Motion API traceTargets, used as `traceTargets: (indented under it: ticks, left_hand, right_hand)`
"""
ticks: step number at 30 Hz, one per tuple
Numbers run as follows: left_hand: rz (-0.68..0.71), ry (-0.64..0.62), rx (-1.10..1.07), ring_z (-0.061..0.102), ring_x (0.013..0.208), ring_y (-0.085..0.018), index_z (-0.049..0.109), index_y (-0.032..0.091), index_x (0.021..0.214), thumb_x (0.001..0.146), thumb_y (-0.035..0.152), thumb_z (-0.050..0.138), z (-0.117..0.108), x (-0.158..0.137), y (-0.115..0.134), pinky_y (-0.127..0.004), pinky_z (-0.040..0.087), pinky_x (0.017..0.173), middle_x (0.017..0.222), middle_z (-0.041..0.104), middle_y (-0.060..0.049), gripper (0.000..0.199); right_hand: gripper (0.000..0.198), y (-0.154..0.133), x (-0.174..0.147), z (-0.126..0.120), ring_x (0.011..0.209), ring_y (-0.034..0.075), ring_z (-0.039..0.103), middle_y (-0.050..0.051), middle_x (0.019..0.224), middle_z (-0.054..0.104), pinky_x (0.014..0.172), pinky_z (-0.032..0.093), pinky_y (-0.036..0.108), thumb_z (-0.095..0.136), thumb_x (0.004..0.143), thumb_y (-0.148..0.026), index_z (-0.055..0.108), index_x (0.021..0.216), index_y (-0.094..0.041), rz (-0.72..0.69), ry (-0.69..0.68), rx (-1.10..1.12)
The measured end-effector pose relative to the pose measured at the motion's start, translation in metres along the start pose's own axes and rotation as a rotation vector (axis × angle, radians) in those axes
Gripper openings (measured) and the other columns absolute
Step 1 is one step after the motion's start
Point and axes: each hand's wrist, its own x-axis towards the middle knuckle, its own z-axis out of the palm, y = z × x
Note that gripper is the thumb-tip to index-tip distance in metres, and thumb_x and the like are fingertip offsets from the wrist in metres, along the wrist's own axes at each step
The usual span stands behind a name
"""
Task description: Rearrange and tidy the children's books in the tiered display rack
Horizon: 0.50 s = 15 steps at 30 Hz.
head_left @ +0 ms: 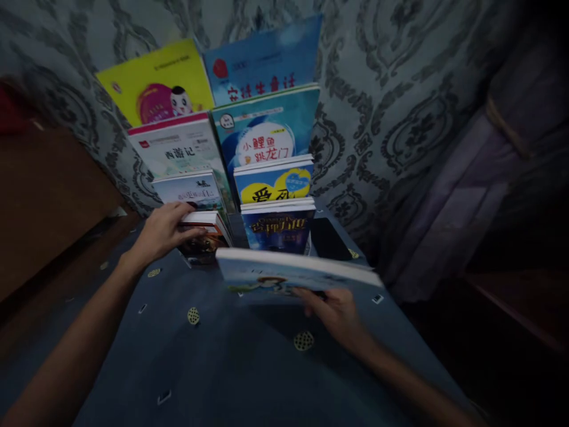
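My right hand grips a wide book with a pale blue illustrated cover, its thumb across the front. The book is held tilted above the cloth, its white top edge toward the rack. My left hand is closed on a small dark-covered book in the front left of the rack, thumb in front and fingers over the top. Behind that stands a light blue book. To its right, a dark blue book fills the front of the other column. The lower rack is mostly hidden.
Taller books rise in tiers behind: a white one, a yellow one, a teal one and a blue one. Patterned wallpaper backs them. A black flat object lies right of the rack; a gathered curtain hangs farther right.
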Motion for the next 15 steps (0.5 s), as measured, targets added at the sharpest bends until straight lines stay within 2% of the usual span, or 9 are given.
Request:
traceTargets:
  ticks: [2, 6, 10, 12, 15]
  left_hand:
    - [0.003, 0.030, 0.022, 0.063, 0.103, -0.031, 0.065, 0.022, 0.111, 0.090, 0.065, 0.054, 0.003, -0.002, -0.001, -0.040, 0.048, 0.085, 0.108, 0.068, -0.011, 0.049]
    - [0.055, 0.096, 0.040, 0.062, 0.098, -0.028, 0.065, 0.021, 0.108, 0.091, 0.063, 0.056, 0.009, -0.003, -0.004, -0.037, 0.047, 0.081, 0.108, 0.065, -0.011, 0.046]
    - [0.097, 0.112, -0.032, 0.062, 0.097, -0.027, 0.066, 0.019, 0.111, 0.091, 0.065, 0.056, 0.008, -0.003, -0.008, -0.036, 0.047, 0.082, 0.108, 0.063, -0.010, 0.051]
    - [0.090, 0.099, -0.084, 0.063, 0.100, -0.027, 0.066, 0.018, 0.115, 0.091, 0.065, 0.056, 0.006, -0.004, -0.010, -0.037, 0.048, 0.086, 0.109, 0.063, -0.011, 0.053]
    - [0.041, 0.102, -0.174, 0.063, 0.101, -0.027, 0.066, 0.017, 0.119, 0.091, 0.063, 0.055, 0.003, -0.005, -0.014, -0.038, 0.049, 0.089, 0.111, 0.064, -0.011, 0.055]
  right_hand:
    - [0.055, -0.024, 0.015, -0.006, 0.042, 0.014, 0.056, -0.001, 0.042, 0.056, 0.044, 0.045, 0.025, 0.067, 0.089, -0.051, 0.056, 0.042, -0.023, -0.078, 0.089, -0.064]
    - [0.054, -0.087, 0.061, -0.009, 0.041, 0.012, 0.055, 0.000, 0.042, 0.057, 0.045, 0.044, 0.025, 0.067, 0.091, -0.050, 0.059, 0.046, -0.022, -0.199, 0.224, -0.141]
    - [0.045, -0.131, 0.115, 0.018, 0.046, 0.012, 0.057, -0.001, 0.051, 0.059, 0.046, 0.044, 0.022, 0.067, 0.091, -0.055, 0.061, 0.062, -0.022, -0.348, 0.154, -0.125]
    - [0.040, -0.138, 0.138, 0.039, 0.049, 0.011, 0.059, -0.002, 0.057, 0.059, 0.046, 0.044, 0.021, 0.064, 0.094, -0.051, 0.062, 0.069, -0.020, -0.391, 0.091, -0.109]
    - [0.025, -0.138, 0.161, 0.068, 0.049, 0.010, 0.059, -0.003, 0.064, 0.059, 0.046, 0.042, 0.020, 0.065, 0.094, -0.036, 0.064, 0.077, -0.018, -0.372, -0.014, -0.128]
